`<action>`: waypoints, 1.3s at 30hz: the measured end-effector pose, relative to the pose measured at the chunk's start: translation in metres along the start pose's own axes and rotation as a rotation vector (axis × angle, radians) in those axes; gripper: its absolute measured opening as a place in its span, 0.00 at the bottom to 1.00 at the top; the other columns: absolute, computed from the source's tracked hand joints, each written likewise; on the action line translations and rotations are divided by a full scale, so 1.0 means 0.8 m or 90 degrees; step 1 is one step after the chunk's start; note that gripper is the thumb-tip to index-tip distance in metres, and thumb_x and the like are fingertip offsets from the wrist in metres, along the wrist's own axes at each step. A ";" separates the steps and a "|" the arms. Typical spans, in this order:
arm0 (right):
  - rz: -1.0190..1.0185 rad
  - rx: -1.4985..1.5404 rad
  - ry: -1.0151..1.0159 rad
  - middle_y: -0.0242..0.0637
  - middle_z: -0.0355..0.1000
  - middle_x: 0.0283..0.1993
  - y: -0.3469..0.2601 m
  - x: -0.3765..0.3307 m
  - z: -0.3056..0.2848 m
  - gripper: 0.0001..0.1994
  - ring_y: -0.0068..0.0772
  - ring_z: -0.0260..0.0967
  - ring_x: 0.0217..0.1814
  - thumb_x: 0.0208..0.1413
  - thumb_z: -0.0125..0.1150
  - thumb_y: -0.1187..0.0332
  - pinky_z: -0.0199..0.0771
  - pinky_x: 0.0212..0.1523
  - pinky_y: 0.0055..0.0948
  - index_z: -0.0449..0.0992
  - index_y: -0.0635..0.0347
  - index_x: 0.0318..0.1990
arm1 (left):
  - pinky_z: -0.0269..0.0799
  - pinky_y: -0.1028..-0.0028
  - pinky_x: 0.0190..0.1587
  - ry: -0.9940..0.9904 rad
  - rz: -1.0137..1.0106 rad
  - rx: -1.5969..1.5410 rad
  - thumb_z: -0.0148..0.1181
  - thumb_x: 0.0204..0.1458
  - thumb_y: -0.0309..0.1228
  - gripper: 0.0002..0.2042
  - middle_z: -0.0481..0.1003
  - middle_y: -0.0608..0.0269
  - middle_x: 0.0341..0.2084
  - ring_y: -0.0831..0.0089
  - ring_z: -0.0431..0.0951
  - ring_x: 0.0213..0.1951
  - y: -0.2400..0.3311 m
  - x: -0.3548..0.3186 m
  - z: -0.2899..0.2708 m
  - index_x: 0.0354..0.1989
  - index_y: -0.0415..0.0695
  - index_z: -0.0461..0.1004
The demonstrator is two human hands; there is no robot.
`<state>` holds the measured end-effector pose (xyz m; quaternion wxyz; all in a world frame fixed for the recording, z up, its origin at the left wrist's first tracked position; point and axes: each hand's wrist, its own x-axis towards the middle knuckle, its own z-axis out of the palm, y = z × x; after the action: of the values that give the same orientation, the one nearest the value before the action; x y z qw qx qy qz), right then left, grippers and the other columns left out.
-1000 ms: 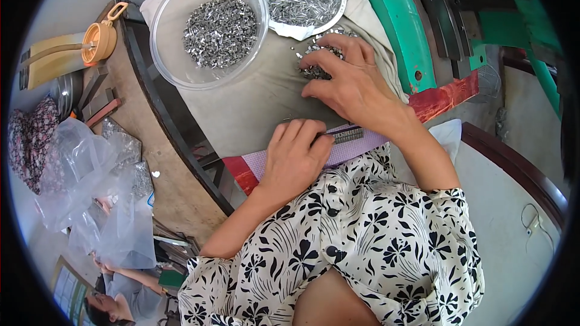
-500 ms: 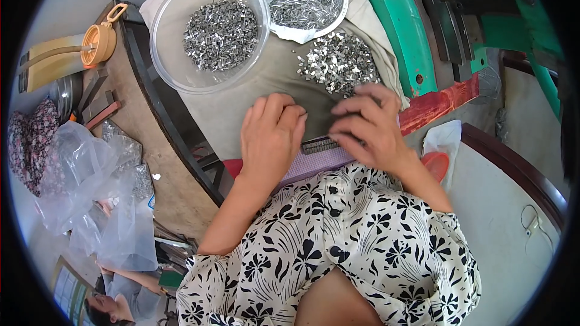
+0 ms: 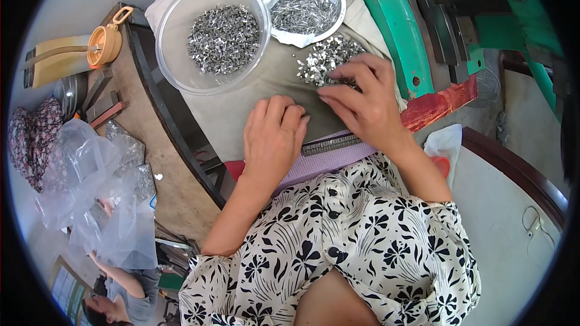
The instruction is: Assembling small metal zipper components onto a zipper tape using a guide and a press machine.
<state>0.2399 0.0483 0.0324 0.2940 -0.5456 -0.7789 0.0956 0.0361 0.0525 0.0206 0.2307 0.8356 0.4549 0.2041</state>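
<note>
Right hand point(image 3: 370, 105) at the near side of the loose pile of small metal pieces point(image 3: 326, 60), toward the right edge of the counter point(image 3: 440, 107); fingers curved, thumb and index part-spread with a gap between them, fingertips at the pieces, any contact hard to make out. Left hand point(image 3: 272, 139) lower on the grey-green cloth point(image 3: 232, 122), near the counter's near edge, back up, fingers bent and close together, thumb next to index; cannot tell if it pinches anything. Dark metal strip point(image 3: 329, 145) with a row of small segments lies between the hands along the near edge, on or against a lilac checked mat point(image 3: 302, 168); right end runs to the right wrist area, partly covered. Clear plastic tub point(image 3: 171, 71) toward the far left corner, holding a heap of short metal pieces point(image 3: 223, 39). Just beside it at the far edge, a round dish point(image 3: 342, 9) with white liner, full of slim metal pins point(image 3: 305, 5); pile sits right below the dish. Green machine point(image 3: 386, 24) along the right edge. Left of the counter, a wooden side table point(image 3: 175, 175), orange lid point(image 3: 104, 46) at its far end, clear plastic bags point(image 3: 115, 217) by its left side. Another person point(image 3: 130, 293) lower left, one arm toward the bags.
</note>
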 end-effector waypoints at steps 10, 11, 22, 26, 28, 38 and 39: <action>-0.089 -0.085 -0.083 0.32 0.72 0.50 0.003 0.040 0.021 0.05 0.43 0.62 0.62 0.46 0.63 0.69 0.63 0.60 0.44 0.79 0.57 0.31 | 0.69 0.64 0.37 0.021 0.021 -0.103 0.69 0.43 0.23 0.09 0.74 0.60 0.34 0.59 0.73 0.36 0.011 -0.013 -0.006 0.32 0.42 0.76; -0.064 -0.031 -0.105 0.30 0.72 0.51 -0.002 0.038 0.014 0.05 0.44 0.61 0.62 0.46 0.66 0.70 0.60 0.61 0.44 0.79 0.55 0.32 | 0.68 0.64 0.37 0.005 0.027 -0.125 0.69 0.43 0.24 0.09 0.74 0.61 0.34 0.59 0.73 0.36 0.016 -0.017 -0.008 0.32 0.43 0.76; -0.028 0.040 -0.164 0.26 0.72 0.49 0.000 0.012 0.001 0.07 0.43 0.62 0.62 0.43 0.70 0.69 0.54 0.62 0.45 0.79 0.53 0.31 | 0.66 0.65 0.40 -0.059 0.068 -0.134 0.67 0.46 0.27 0.08 0.72 0.63 0.36 0.62 0.72 0.39 0.029 -0.035 0.012 0.34 0.42 0.75; -0.040 0.026 -0.176 0.26 0.72 0.49 -0.001 0.009 0.002 0.07 0.41 0.62 0.61 0.43 0.70 0.69 0.54 0.61 0.44 0.79 0.52 0.31 | 0.68 0.63 0.41 -0.028 0.004 -0.186 0.67 0.45 0.26 0.09 0.72 0.60 0.38 0.60 0.73 0.40 0.032 -0.041 0.014 0.35 0.41 0.76; -0.028 0.001 -0.156 0.26 0.72 0.49 -0.003 0.008 0.004 0.06 0.41 0.62 0.61 0.45 0.70 0.69 0.55 0.61 0.45 0.79 0.52 0.31 | 0.68 0.63 0.41 -0.023 0.003 -0.188 0.68 0.45 0.25 0.10 0.72 0.59 0.39 0.59 0.73 0.39 0.028 -0.049 0.018 0.36 0.41 0.76; 0.034 0.021 -0.031 0.26 0.75 0.44 -0.019 -0.056 -0.031 0.09 0.44 0.62 0.58 0.39 0.75 0.69 0.57 0.58 0.39 0.81 0.50 0.31 | 0.69 0.62 0.41 -0.026 0.001 -0.209 0.69 0.45 0.26 0.13 0.73 0.59 0.41 0.58 0.74 0.40 0.024 -0.054 0.018 0.40 0.41 0.76; 0.045 0.009 -0.022 0.26 0.75 0.44 -0.020 -0.069 -0.033 0.10 0.43 0.62 0.58 0.39 0.75 0.69 0.57 0.59 0.39 0.82 0.49 0.31 | 0.69 0.62 0.41 -0.026 0.002 -0.210 0.69 0.45 0.26 0.13 0.73 0.59 0.41 0.58 0.74 0.40 0.025 -0.052 0.018 0.40 0.41 0.76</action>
<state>0.2548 -0.0126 0.0413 0.2805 -0.5691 -0.7635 0.1209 0.0361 0.0043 0.0151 0.3736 0.7912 0.4089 0.2592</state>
